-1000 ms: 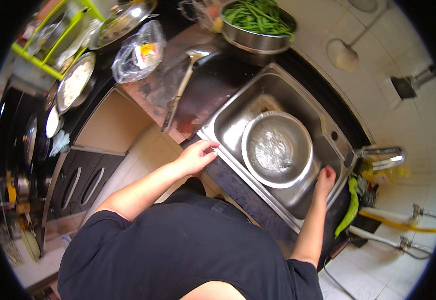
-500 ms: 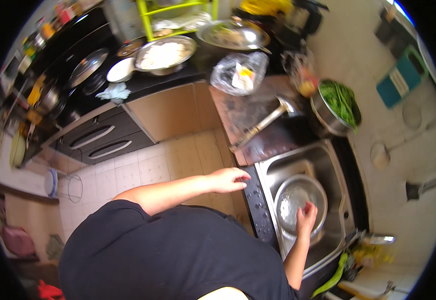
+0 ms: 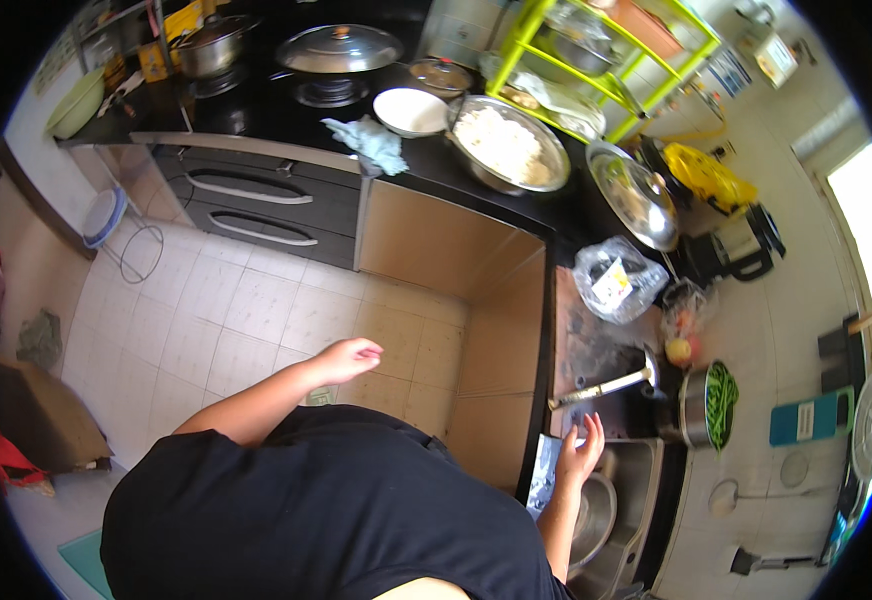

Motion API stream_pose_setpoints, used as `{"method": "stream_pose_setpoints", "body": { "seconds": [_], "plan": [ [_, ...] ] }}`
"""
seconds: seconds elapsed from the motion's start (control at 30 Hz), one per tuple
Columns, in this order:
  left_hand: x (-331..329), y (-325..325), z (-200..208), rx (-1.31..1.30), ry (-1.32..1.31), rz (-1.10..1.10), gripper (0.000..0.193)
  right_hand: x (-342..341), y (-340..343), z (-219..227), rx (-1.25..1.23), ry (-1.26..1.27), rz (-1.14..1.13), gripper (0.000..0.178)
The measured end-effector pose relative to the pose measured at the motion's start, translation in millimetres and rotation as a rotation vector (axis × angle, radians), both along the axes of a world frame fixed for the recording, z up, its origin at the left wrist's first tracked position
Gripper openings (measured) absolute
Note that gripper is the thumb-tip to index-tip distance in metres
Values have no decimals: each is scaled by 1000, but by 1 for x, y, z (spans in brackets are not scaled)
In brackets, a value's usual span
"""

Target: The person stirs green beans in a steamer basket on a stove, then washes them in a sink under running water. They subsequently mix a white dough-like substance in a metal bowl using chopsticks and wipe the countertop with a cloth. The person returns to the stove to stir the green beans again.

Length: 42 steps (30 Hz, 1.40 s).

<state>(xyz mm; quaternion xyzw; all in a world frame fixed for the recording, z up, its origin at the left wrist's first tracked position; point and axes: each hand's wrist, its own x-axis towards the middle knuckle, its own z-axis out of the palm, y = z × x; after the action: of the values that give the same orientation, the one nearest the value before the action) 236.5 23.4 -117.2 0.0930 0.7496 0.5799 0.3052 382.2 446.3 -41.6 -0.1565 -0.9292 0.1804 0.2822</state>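
Your left hand (image 3: 349,361) is empty above the floor (image 3: 256,315), fingers loosely extended. Your right hand (image 3: 580,450), empty with fingers parted, hovers by the sink (image 3: 642,480); its forearm partly hides the metal basin (image 3: 597,518) inside. Beyond, a long-handled utensil (image 3: 606,387) lies on the tabletop (image 3: 611,415), near a pot (image 3: 694,410) of green beans (image 3: 722,405).
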Motion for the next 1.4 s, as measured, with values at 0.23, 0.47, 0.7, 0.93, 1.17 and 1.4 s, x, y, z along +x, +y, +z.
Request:
{"method": "stream_pose_setpoints", "body": {
  "seconds": [0.23,0.47,0.7,0.93,1.17,1.4],
  "plan": [
    [-24,-140,-19,-60,-25,287,31,-145,-125,4,115,-51,300,31],
    [-60,-193,-16,29,-3,347,28,-215,-208,-1,129,-97,431,23],
    [-82,-205,-32,70,-77,378,32,-261,-212,-11,70,-117,459,14],
    [-166,-209,-11,50,18,388,33,-361,-225,-46,-403,-334,466,15],
    [-320,-152,43,-148,302,297,39,-518,-287,-42,-1264,-492,493,38],
    [-448,-64,8,-623,546,254,75,-621,-314,-50,-1665,-462,163,47]
  ]
}}
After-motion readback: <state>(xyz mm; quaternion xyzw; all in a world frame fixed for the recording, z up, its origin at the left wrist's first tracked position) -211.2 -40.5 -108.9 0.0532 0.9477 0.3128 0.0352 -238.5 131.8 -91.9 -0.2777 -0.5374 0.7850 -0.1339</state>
